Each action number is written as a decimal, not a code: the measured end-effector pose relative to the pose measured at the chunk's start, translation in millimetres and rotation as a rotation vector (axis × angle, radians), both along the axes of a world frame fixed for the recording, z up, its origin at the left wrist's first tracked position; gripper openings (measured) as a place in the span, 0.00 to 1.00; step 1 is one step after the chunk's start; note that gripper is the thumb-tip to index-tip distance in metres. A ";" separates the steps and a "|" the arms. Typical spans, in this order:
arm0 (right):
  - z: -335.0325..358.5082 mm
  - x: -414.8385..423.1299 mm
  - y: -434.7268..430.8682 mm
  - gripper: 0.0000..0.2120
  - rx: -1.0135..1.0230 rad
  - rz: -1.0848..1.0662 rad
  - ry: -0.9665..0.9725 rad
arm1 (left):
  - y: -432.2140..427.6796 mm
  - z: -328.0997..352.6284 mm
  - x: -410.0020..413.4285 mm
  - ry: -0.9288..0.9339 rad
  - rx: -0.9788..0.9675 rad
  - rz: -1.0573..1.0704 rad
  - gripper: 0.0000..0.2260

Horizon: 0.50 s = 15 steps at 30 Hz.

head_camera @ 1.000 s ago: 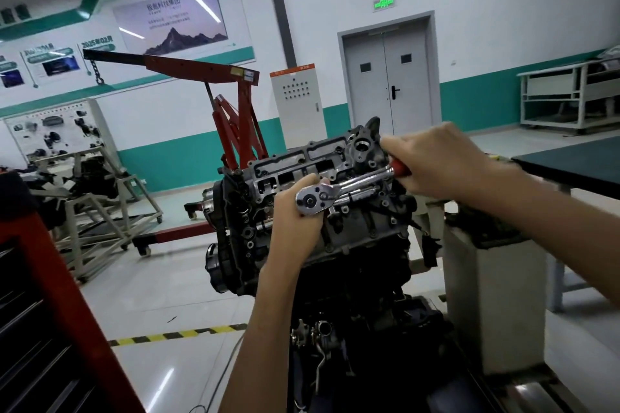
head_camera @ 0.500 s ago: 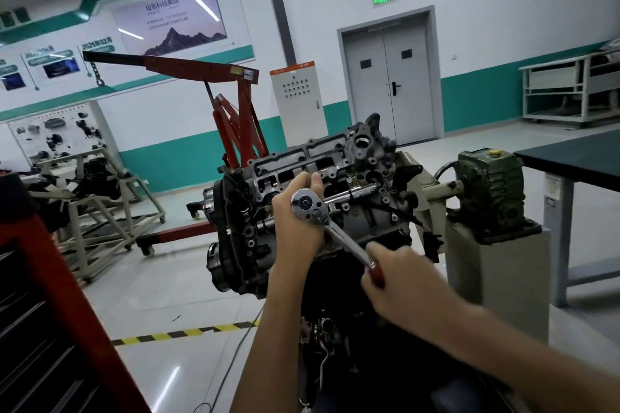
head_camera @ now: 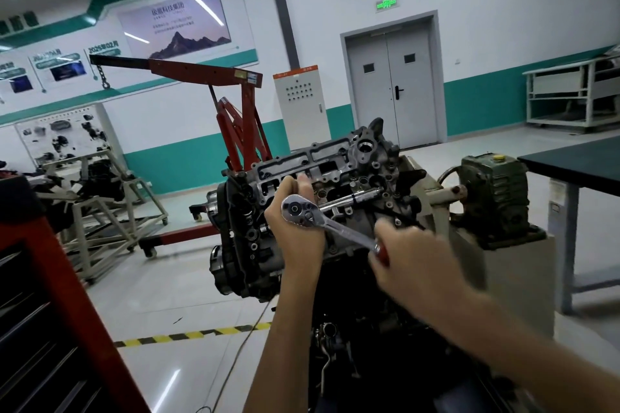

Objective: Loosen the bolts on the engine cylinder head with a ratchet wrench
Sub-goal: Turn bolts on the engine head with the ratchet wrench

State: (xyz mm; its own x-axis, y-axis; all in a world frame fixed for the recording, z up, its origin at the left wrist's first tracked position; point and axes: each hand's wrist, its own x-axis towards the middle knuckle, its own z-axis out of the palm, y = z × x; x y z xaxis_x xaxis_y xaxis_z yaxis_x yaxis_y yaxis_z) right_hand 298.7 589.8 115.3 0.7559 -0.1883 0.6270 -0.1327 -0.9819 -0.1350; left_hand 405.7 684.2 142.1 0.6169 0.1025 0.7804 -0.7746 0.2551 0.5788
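The engine cylinder head [head_camera: 339,174] is mounted tilted on a stand at the centre, its grey face with bolt holes turned toward me. A chrome ratchet wrench [head_camera: 322,219] sits on its lower left part, handle slanting down to the right. My left hand [head_camera: 295,228] is curled behind the round ratchet head and steadies it against the engine. My right hand [head_camera: 407,256] grips the red end of the handle. The bolt under the ratchet head is hidden.
A red engine crane [head_camera: 235,117] stands behind the engine. A green gearbox [head_camera: 493,191] of the stand sits to the right, with a dark table [head_camera: 577,161] beyond. A red tool cabinet [head_camera: 50,312] fills the near left. Yellow-black tape [head_camera: 191,335] crosses the floor.
My right hand swung the wrench handle down from upper right to lower right, then rose slightly. My left hand stayed on the ratchet head.
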 end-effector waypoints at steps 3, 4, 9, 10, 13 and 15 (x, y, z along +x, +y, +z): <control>-37.0 0.3 48.3 0.08 0.483 0.234 0.039 | -12.4 5.0 -2.5 -0.004 -0.035 -0.012 0.18; -42.5 1.3 56.8 0.07 0.607 0.316 0.032 | -13.6 4.9 -2.1 -0.032 0.014 0.032 0.18; -24.9 -1.1 18.6 0.09 0.284 0.281 0.048 | 6.2 1.7 10.5 -0.061 0.200 -0.049 0.16; -13.5 -1.5 3.0 0.09 0.112 0.241 0.063 | 11.2 1.7 12.4 -0.074 0.250 -0.046 0.16; 39.7 5.2 -41.8 0.06 -0.292 0.179 0.089 | 20.7 4.5 15.2 -0.131 0.359 -0.042 0.18; 78.7 11.5 -61.9 0.07 -0.447 0.127 0.032 | 22.8 8.6 14.0 -0.201 0.444 -0.035 0.16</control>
State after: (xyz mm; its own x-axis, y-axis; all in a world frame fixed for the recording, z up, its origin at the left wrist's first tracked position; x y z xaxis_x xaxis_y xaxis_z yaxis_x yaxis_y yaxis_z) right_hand 310.2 527.8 194.0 0.7758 0.1900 0.6016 -0.0049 -0.9517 0.3069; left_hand 419.7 707.0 150.7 0.4463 -0.2850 0.8483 -0.8777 0.0453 0.4770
